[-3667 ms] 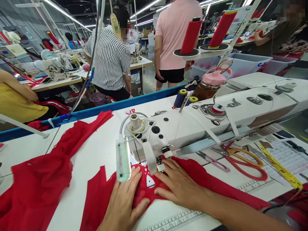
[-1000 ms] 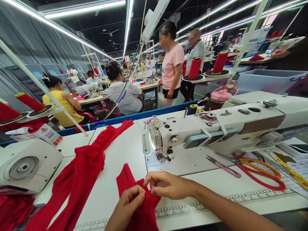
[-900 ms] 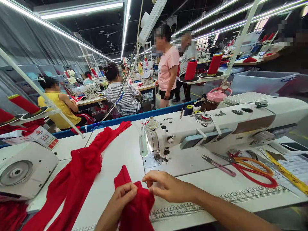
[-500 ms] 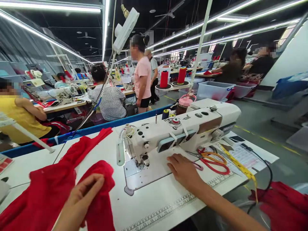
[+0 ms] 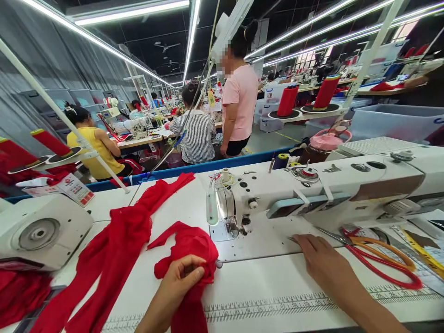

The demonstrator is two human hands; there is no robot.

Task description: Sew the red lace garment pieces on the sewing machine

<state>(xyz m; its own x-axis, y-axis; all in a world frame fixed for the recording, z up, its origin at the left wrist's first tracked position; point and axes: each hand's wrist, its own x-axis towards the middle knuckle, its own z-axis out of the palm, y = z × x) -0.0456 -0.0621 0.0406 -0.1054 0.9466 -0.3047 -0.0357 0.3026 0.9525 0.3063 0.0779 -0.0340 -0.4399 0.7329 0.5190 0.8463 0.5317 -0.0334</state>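
My left hand [image 5: 180, 282] pinches a piece of red fabric [image 5: 194, 245] between thumb and fingers, just left of the sewing machine's needle area. The fabric is bunched and hangs down over the table's front. My right hand [image 5: 319, 259] lies low on the machine bed, fingers curled over a thin pointed metal tool [image 5: 293, 239]; only its tip shows, the rest is under the hand. The white sewing machine [image 5: 263, 199] stands behind both hands. Scissors with orange and red handles [image 5: 385, 259] lie right of my right hand. Another long red fabric piece [image 5: 128, 231] stretches across the table at left.
A printed ruler [image 5: 263, 305] runs along the front edge. A yellow tape measure [image 5: 423, 252] lies on papers at right. Another machine's white head [image 5: 45, 231] stands at left, with red cloth below. Red thread cones [image 5: 287, 101] stand behind. Several people work beyond the blue trough [image 5: 222, 163].
The view has swung left and closer. My left hand has brought the red fabric nearer the needle area. A metal tip now shows at my right fingertips.
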